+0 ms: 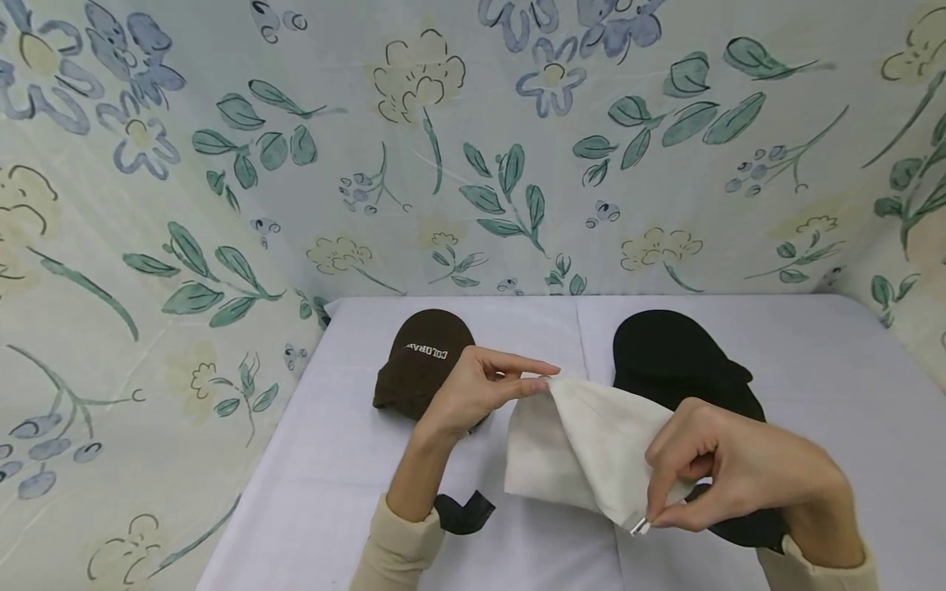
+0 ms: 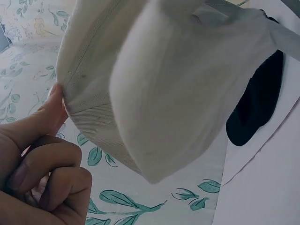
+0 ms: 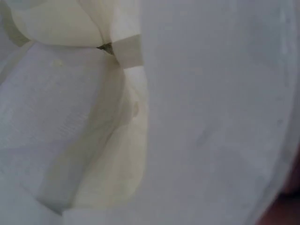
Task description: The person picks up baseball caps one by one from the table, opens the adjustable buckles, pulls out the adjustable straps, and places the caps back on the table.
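A cream-white cap hangs between my hands over the bed-like white surface, its cloth pulled into a slanting fold. My left hand pinches its upper left edge between thumb and fingers. In the left wrist view, the thumb of the left hand lies at the edge of the cap, and its other fingers are curled. Lower on the right, my right hand pinches the cap's edge beside a small metal clasp. Pale folded fabric fills the right wrist view, where that hand is mostly hidden.
A dark brown cap with light lettering sits behind my left hand. Behind the white cap and right hand lies a black cap, with more black fabric below it. Floral cloth hangs along the back and sides.
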`<state>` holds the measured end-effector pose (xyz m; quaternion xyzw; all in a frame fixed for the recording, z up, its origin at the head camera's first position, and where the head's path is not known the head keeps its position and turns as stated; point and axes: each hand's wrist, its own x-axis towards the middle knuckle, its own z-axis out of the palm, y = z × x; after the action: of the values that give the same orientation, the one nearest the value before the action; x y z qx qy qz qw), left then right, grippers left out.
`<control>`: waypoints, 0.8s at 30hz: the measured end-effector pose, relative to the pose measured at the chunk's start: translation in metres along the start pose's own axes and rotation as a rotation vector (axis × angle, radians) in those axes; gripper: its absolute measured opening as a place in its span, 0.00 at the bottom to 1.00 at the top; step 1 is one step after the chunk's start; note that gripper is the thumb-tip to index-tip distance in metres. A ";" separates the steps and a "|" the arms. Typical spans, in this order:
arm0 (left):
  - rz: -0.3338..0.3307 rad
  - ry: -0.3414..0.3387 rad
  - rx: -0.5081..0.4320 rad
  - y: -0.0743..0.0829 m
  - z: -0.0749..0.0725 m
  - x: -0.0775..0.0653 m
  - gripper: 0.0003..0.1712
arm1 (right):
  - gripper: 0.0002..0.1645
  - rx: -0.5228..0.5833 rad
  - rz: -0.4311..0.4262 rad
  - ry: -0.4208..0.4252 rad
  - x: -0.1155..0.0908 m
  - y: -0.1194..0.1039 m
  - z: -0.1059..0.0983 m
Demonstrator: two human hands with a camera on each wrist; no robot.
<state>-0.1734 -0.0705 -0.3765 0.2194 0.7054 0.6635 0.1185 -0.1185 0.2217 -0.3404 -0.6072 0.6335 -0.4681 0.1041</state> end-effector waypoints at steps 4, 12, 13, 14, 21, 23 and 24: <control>0.002 -0.025 -0.025 -0.002 0.001 0.002 0.09 | 0.18 -0.008 0.005 -0.011 0.001 0.001 0.001; 0.051 -0.050 -0.097 -0.003 0.004 0.003 0.07 | 0.16 -0.038 0.103 -0.012 0.000 0.002 0.005; 0.060 -0.054 -0.106 -0.003 0.004 0.003 0.07 | 0.16 -0.045 0.141 -0.014 0.000 0.002 0.005; 0.069 -0.053 -0.108 -0.003 0.005 0.003 0.06 | 0.15 -0.053 0.176 -0.015 -0.001 0.001 0.006; 0.089 -0.024 -0.105 -0.002 0.008 0.002 0.06 | 0.14 -0.098 0.293 0.067 0.003 -0.002 0.007; 0.091 -0.020 -0.111 -0.002 0.009 0.002 0.06 | 0.15 -0.147 0.298 0.179 0.006 -0.003 0.006; 0.092 -0.021 -0.114 -0.002 0.009 0.002 0.06 | 0.16 -0.186 0.304 0.246 0.008 -0.004 0.006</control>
<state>-0.1708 -0.0618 -0.3786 0.2518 0.6541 0.7051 0.1077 -0.1134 0.2129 -0.3378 -0.4501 0.7661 -0.4571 0.0392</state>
